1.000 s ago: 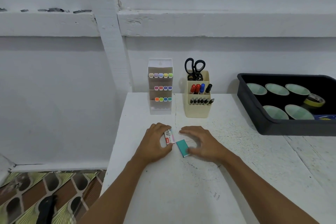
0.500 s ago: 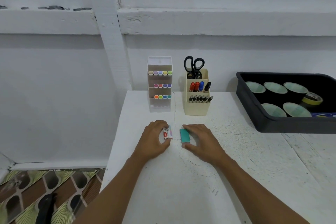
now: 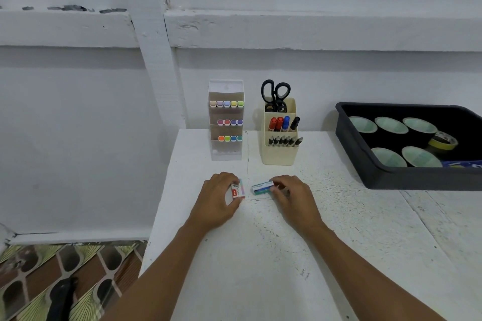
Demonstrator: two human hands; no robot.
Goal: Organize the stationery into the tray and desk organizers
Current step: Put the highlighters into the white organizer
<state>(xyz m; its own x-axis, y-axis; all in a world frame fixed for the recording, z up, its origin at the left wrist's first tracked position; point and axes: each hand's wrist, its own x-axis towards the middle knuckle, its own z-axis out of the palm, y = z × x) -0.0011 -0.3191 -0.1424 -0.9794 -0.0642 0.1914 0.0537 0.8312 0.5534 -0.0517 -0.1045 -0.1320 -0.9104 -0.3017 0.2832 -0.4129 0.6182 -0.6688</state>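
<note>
Over the tabletop (image 3: 260, 268), the left hand (image 3: 217, 199) pinches a white box (image 3: 238, 189) and the right hand (image 3: 293, 197) a green box (image 3: 261, 187), both well left of the tray (image 3: 417, 180); such fingertip grips could let either box slip while carried.

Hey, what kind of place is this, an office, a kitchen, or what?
Likely a stationery desk against a bare white wall: a clear organizer of coloured markers, a cream organizer with scissors and pens, and a black tray on a white table.
</note>
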